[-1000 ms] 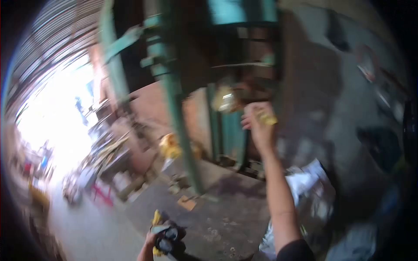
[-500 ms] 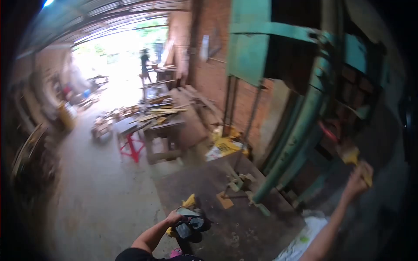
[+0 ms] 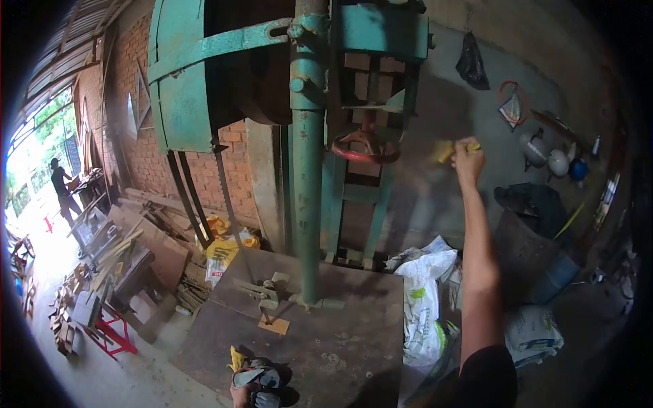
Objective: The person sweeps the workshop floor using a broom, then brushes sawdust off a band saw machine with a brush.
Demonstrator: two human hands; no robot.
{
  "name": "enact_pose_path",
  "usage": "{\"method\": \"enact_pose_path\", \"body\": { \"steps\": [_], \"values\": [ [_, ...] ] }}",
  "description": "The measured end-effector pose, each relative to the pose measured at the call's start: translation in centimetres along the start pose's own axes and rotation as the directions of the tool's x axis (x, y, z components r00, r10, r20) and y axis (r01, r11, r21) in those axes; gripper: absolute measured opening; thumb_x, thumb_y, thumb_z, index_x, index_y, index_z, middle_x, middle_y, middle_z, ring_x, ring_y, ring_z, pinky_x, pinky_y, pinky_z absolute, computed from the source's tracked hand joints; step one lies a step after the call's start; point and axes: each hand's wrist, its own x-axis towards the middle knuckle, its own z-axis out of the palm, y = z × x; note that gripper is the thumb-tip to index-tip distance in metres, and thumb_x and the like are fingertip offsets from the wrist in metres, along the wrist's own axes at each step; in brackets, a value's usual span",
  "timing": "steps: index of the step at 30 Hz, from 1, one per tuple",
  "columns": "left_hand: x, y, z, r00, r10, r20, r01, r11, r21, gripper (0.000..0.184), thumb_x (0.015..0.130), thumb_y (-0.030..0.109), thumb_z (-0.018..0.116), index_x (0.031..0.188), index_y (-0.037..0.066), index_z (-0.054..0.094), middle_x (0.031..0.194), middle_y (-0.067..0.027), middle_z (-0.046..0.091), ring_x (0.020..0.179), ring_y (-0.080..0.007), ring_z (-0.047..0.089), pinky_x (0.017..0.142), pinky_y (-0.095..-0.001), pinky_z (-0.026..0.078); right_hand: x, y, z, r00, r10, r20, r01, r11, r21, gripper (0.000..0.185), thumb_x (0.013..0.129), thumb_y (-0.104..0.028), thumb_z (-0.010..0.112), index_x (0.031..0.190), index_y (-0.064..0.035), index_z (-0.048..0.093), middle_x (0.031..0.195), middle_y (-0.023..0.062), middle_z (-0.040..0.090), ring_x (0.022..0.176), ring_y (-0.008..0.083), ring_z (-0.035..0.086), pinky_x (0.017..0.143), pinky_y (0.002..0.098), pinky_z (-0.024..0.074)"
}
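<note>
My right hand is raised on an outstretched arm, closed around a brush with a yellow handle; its bristle end is smeared by motion. It is to the right of the red handwheel on a green bandsaw. At the bottom, my left hand is closed on a bundled black and grey thing with a yellow part, whose kind I cannot make out. That bundle is over the front of the dark saw table. The saw blade runs down to the table, near a small wooden piece.
White sacks lie right of the table, with another filled sack on the floor. Helmets hang on the right wall. Left are stacked boards, a red-legged stand and a person farther off.
The view has swung to the right, bringing the wall with helmets into sight. My right hand has risen with the brush. My left hand still holds the dark bundle at the table's front.
</note>
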Motion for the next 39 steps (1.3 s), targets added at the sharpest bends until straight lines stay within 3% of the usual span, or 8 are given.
{"method": "enact_pose_path", "body": {
  "steps": [10,20,26,27,29,34,36,39],
  "values": [
    [0.6,-0.8,0.2,1.000,0.000,0.016,0.001,0.997,-0.081,0.042,0.055,-0.007,0.057,0.096,0.000,0.051,0.089,-0.0084,0.059,0.079,-0.0185,0.058,0.073,-0.0292,0.047,-4.5,1.4,15.4,0.971,-0.091,0.222,0.028,0.963,0.269,0.012,0.076,-0.013,0.059,0.080,-0.0035,0.052,0.063,0.0049,0.055,0.045,0.0110,0.053,0.039,0.0241,0.0445],
    [0.0,-1.6,-1.2,1.000,0.005,-0.008,-0.007,0.987,-0.162,0.042,0.055,-0.009,0.055,0.096,0.000,0.051,0.089,-0.0086,0.059,0.079,-0.0186,0.058,0.073,-0.0295,0.047,-7.6,-5.9,13.9,0.896,-0.401,0.192,0.443,0.839,-0.317,0.013,0.068,-0.007,0.056,0.080,-0.0019,0.054,0.077,0.0160,0.059,0.076,0.0361,0.054,0.070,0.0397,0.0410],
    [0.0,-1.7,-1.3,0.999,-0.030,-0.013,0.027,0.979,-0.200,0.045,0.056,-0.012,0.049,0.098,0.000,0.052,0.090,-0.0092,0.058,0.080,-0.0179,0.058,0.073,-0.0285,0.048,-5.4,-0.9,15.0,0.954,-0.108,0.280,0.088,0.993,0.083,0.013,0.075,-0.013,0.061,0.082,-0.0033,0.055,0.063,0.0036,0.055,0.044,0.0105,0.050,0.038,0.0240,0.0405],
    [-0.3,-1.3,-1.3,0.999,-0.033,-0.014,0.030,0.979,-0.200,0.045,0.056,-0.012,0.049,0.098,0.000,0.052,0.090,-0.0092,0.058,0.080,-0.0179,0.058,0.073,-0.0285,0.048,-2.4,2.7,13.8,0.910,-0.366,0.194,0.398,0.903,-0.160,0.014,0.071,-0.014,0.058,0.078,-0.0022,0.054,0.064,0.0075,0.053,0.059,0.0181,0.056,0.051,0.0289,0.0435],
    [-1.1,0.5,-0.3,1.000,0.012,-0.013,-0.014,0.984,-0.176,0.044,0.056,-0.012,0.049,0.099,0.001,0.052,0.090,-0.0093,0.058,0.080,-0.0181,0.058,0.073,-0.0291,0.048,-5.2,-5.5,10.2,0.973,-0.060,0.222,0.057,0.998,0.019,0.008,0.072,-0.012,0.054,0.069,-0.0067,0.049,0.052,-0.0001,0.047,0.042,0.0088,0.049,0.035,0.0229,0.0365],
    [-0.6,-0.6,-1.4,0.999,-0.003,0.035,0.007,0.992,-0.123,0.043,0.063,-0.002,0.050,0.106,0.004,0.048,0.097,-0.0103,0.056,0.084,-0.0201,0.056,0.075,-0.0304,0.046,-3.7,-4.2,5.6,0.975,-0.219,-0.045,0.211,0.967,-0.145,0.008,0.074,-0.012,0.054,0.072,-0.0065,0.048,0.055,0.0025,0.050,0.043,0.0094,0.049,0.036,0.0222,0.0390],
    [-0.4,-0.9,-1.6,0.998,-0.008,0.069,0.015,0.995,-0.099,0.044,0.065,0.003,0.051,0.108,0.004,0.047,0.100,-0.0106,0.054,0.086,-0.0206,0.056,0.077,-0.0311,0.045,-4.5,-3.6,6.2,0.991,0.128,0.036,-0.132,0.912,0.389,0.012,0.075,-0.012,0.056,0.078,-0.0057,0.046,0.059,0.0041,0.051,0.046,0.0111,0.050,0.038,0.0219,0.0391],
    [-0.3,-1.3,-1.9,0.993,-0.018,0.119,0.025,0.998,-0.057,0.045,0.069,0.011,0.052,0.113,0.006,0.044,0.104,-0.0110,0.052,0.088,-0.0215,0.055,0.079,-0.0322,0.044,-5.0,0.4,7.3,0.952,0.241,0.188,-0.301,0.846,0.441,0.015,0.074,-0.010,0.056,0.082,-0.0044,0.045,0.061,0.0061,0.049,0.046,0.0122,0.051,0.035,0.0226,0.0367]
  ]
}}
